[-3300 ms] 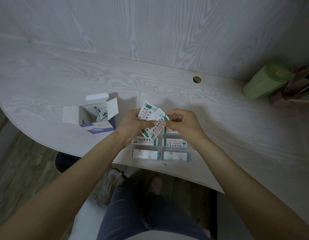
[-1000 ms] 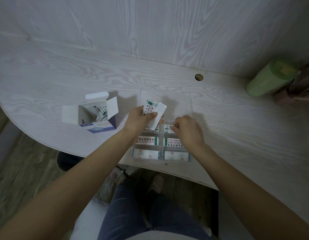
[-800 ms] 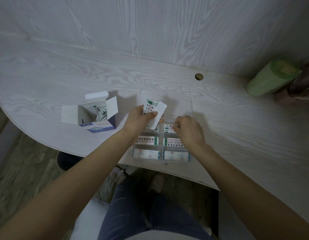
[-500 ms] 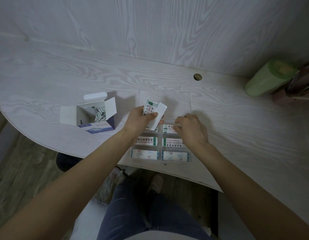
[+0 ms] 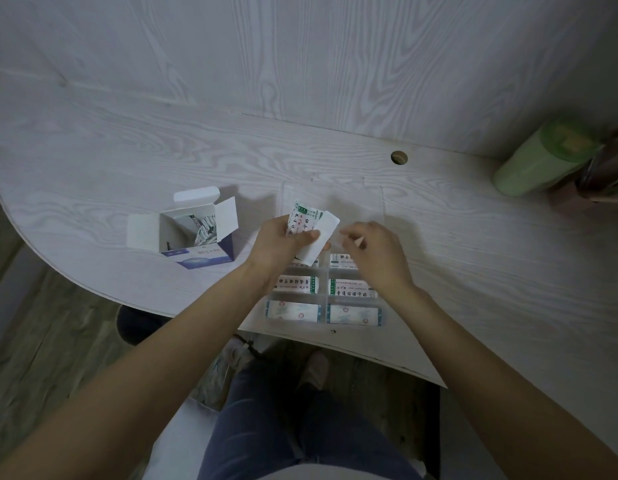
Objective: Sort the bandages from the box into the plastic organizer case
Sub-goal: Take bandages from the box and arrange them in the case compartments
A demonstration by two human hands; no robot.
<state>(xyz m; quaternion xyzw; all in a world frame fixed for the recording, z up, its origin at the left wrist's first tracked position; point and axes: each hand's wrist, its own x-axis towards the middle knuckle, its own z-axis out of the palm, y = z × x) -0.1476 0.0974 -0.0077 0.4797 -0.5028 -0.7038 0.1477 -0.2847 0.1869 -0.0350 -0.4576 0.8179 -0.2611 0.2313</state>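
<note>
**Hands mid-sort, case partly filled, box not yet empty**

Left hand (image 5: 283,242) grips a small fan of wrapped bandages (image 5: 309,228), thumb pressed across their faces, holding them just above the far end of the plastic organizer case (image 5: 323,322). The right hand (image 5: 373,251) hovers beside it over the case's right column, fingers loosely bent; whether it pinches anything I cannot tell, since the fingertips are blurred.

Nearest the table edge, the case's front row holds two blue-edged bandages (image 5: 354,314), one per compartment. The middle row holds green-printed ones, and a further one shows in the right compartment behind, partly under the right hand. So several compartments are already served.

Farther left on the table (image 5: 92,161), well apart from the case, the box (image 5: 193,237) stands open with its flaps up, and more bandages are visible inside.

By my judgement the sorting is well under way but not done: the handful in the left hand and the box's remaining contents are yet to be placed.
</note>
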